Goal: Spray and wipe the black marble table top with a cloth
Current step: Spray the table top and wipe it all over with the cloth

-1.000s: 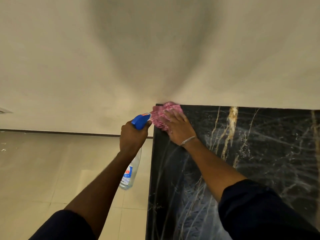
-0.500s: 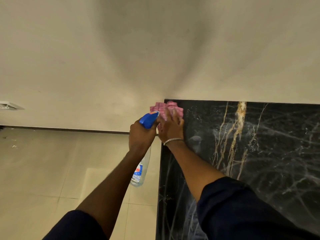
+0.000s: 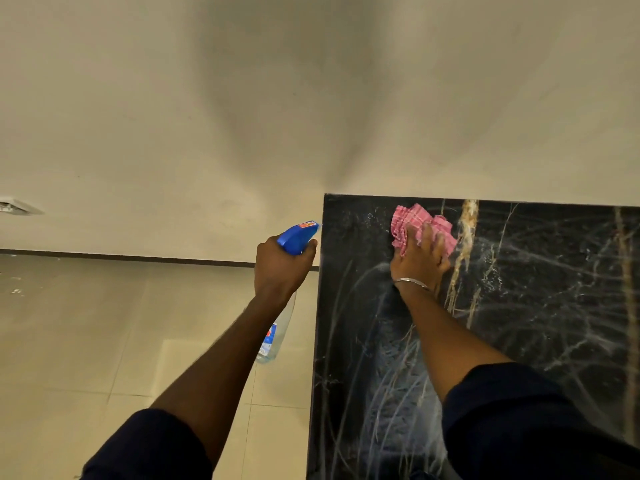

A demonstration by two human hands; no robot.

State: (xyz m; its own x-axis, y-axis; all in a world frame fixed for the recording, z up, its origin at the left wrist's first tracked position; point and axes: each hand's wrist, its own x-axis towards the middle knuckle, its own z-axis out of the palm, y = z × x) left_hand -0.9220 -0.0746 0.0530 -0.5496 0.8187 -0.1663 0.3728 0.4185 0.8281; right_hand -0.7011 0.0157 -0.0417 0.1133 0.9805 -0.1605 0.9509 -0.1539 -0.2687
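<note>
The black marble table top [image 3: 536, 323] with white and gold veins fills the right half of the view, its far edge against the wall. My right hand [image 3: 420, 261] presses a crumpled pink checked cloth [image 3: 412, 221] onto the marble near the far left corner. Small white droplets speckle the surface around the cloth. My left hand [image 3: 278, 268] holds a clear spray bottle [image 3: 277, 336] with a blue trigger head, just off the table's left edge, nozzle pointing toward the marble.
A plain beige wall [image 3: 311, 98] rises directly behind the table. Beige floor tiles [image 3: 86, 341] lie to the left, with a dark skirting line along the wall. A white fixture [image 3: 14, 206] shows at the far left edge.
My right hand has slid the cloth from the table's far left corner to the right, further onto the marble. My left hand stays beside the left edge with the bottle.
</note>
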